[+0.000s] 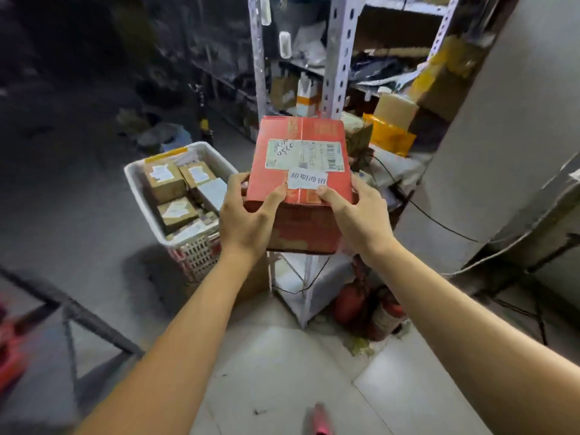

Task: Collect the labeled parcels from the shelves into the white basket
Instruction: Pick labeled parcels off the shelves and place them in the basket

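I hold a red cardboard parcel (301,158) in front of me, level, with a white shipping label and a small white paper slip on its top. My left hand (246,215) grips its near left corner, thumb on the top face. My right hand (354,211) grips the near right corner the same way. The white basket (135,180) stands on the floor to the left of the parcel and holds several brown labeled boxes (164,180).
A white perforated metal shelf rack (340,51) rises behind the parcel, stacked with cardboard and yellow-taped parcels (392,127). Red fire extinguishers (351,299) lie at the rack's foot. A grey pillar (502,136) stands to the right, a dark metal frame (81,315) to the lower left.
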